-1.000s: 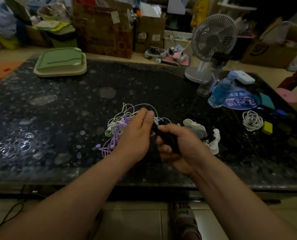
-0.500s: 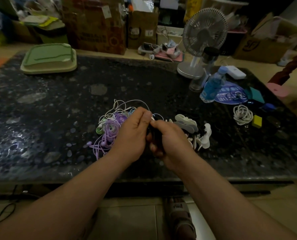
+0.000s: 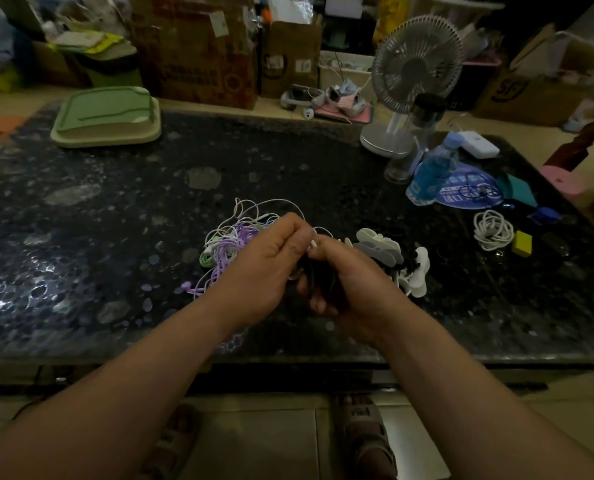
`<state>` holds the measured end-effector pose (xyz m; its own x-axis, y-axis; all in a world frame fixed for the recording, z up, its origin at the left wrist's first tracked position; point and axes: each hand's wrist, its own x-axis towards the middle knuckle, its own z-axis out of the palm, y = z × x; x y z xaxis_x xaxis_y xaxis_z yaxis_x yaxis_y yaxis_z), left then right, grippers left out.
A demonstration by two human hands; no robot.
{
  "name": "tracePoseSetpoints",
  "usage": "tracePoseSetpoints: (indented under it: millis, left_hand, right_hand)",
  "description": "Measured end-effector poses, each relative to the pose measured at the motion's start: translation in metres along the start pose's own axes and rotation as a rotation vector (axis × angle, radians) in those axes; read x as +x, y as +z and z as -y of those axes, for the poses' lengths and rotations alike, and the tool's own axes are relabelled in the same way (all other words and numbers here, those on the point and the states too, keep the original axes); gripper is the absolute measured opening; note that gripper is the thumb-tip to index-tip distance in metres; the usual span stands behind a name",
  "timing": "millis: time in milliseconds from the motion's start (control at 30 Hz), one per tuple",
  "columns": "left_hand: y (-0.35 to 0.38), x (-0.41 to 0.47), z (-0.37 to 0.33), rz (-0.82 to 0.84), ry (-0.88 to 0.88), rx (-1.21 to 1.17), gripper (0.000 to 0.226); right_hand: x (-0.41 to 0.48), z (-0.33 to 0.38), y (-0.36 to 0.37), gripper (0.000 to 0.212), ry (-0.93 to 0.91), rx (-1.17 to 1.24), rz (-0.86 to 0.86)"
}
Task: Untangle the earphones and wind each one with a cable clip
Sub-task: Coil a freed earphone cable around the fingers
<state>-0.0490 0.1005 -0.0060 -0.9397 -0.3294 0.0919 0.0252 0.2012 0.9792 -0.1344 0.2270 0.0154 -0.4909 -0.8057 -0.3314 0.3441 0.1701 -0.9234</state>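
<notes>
A tangle of purple, white and green earphones [image 3: 231, 242] lies on the dark speckled table [image 3: 115, 237], just behind my hands. My left hand [image 3: 264, 268] and my right hand [image 3: 351, 285] meet above the table's near part. Between them is a dark bundle of black cable [image 3: 318, 280], which my right hand grips in curled fingers. My left hand's fingertips pinch it at the top. A heap of white cable clips [image 3: 389, 254] sits right of my hands. A coiled white cable [image 3: 493, 230] lies further right.
A green lidded tray [image 3: 106, 116] sits at the back left. A desk fan [image 3: 413, 74], a clear jar [image 3: 416, 140], a blue bottle [image 3: 434, 168] and a white box [image 3: 475, 147] stand at the back right. Yellow block [image 3: 521, 243] lies near the coil. Cardboard boxes line the far side.
My hands have come closer together, and my left fingertips now meet the right hand over the black bundle. The view has shifted a little to the right.
</notes>
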Motion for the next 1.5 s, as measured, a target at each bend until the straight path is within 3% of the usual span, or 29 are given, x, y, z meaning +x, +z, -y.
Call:
tracePoseSetpoints:
  millis: [200,367,500,767,967,1067,1167,1233,1333,1400,1500]
  left_hand:
    - [-0.007,-0.003,-0.006,-0.131,-0.043,0.053,0.018]
    - [-0.018,-0.009,-0.006,0.061,-0.263,-0.139,0.021]
    - [-0.02,-0.017,-0.001,0.066,-0.381,-0.309,0.02]
    - [-0.029,-0.034,-0.004,0.228,-0.328,-0.273,0.061]
    - [-0.038,-0.037,-0.001,0.233,-0.31,-0.263,0.021]
    - [-0.038,-0.04,0.003,0.18,-0.295,-0.193,0.019]
    - [-0.037,-0.037,0.005,0.047,-0.308,-0.191,0.013]
    - [-0.038,-0.035,0.005,-0.018,-0.343,-0.198,0.016]
    - [-0.038,-0.034,0.003,-0.006,-0.398,-0.253,0.011]
    - [-0.036,-0.035,0.003,0.008,-0.429,-0.364,0.011]
    - [-0.038,-0.037,0.003,0.033,-0.438,-0.437,0.033]
  right_hand:
    - [0.0,0.003,0.002,0.031,-0.034,-0.004,0.032]
    - [-0.002,0.008,-0.011,0.034,-0.028,-0.17,-0.055]
    - [-0.003,0.004,-0.005,0.028,-0.013,-0.268,-0.053]
    - [-0.002,-0.003,0.006,0.02,-0.045,-0.202,-0.012]
    - [-0.006,0.005,0.0,0.024,0.009,-0.253,0.109]
    - [-0.01,0.009,-0.004,0.036,0.037,-0.34,0.144]
    - [-0.017,0.007,-0.006,0.059,-0.13,-0.63,0.056]
    - [-0.022,0.006,-0.005,0.068,-0.292,-0.777,0.107]
    - [-0.021,0.0,-0.002,0.052,-0.433,-0.951,0.158]
    - [-0.02,-0.003,-0.003,0.035,-0.465,-0.902,0.12]
    - [-0.021,0.0,-0.005,0.025,-0.401,-0.754,0.155]
